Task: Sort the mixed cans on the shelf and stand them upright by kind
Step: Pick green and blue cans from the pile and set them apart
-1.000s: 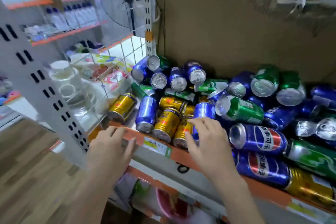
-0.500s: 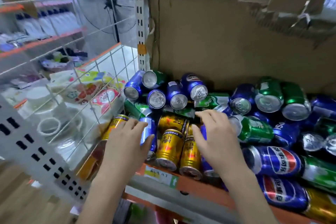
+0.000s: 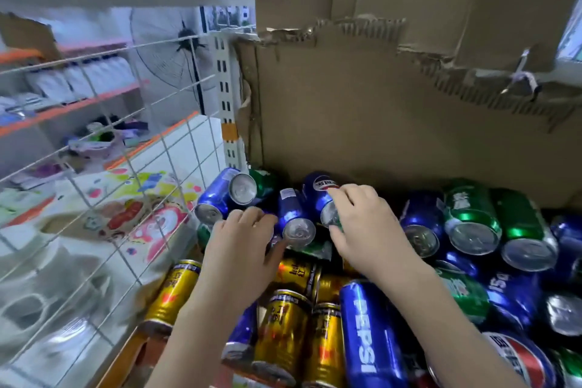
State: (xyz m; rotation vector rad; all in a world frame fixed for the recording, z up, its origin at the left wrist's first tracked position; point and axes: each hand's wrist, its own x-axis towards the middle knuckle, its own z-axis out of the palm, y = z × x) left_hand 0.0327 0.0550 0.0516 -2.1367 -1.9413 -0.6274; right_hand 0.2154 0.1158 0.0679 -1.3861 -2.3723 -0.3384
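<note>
While the mixed aluminium cans [image 3: 327, 318] are lying jumbled on the shelf, both hands are reaching in; right hand [image 3: 362, 227] curling round a blue cola can [image 3: 321, 195]; left hand [image 3: 242, 246] resting loosely spread beside it; uprighting seemingly comes next.

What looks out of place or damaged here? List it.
The cans lie on their sides in a mixed heap, blue, green and gold together, none plainly upright. The cardboard behind them has a ragged, torn top edge. Both hands, left and right, reach into the pile.
</note>
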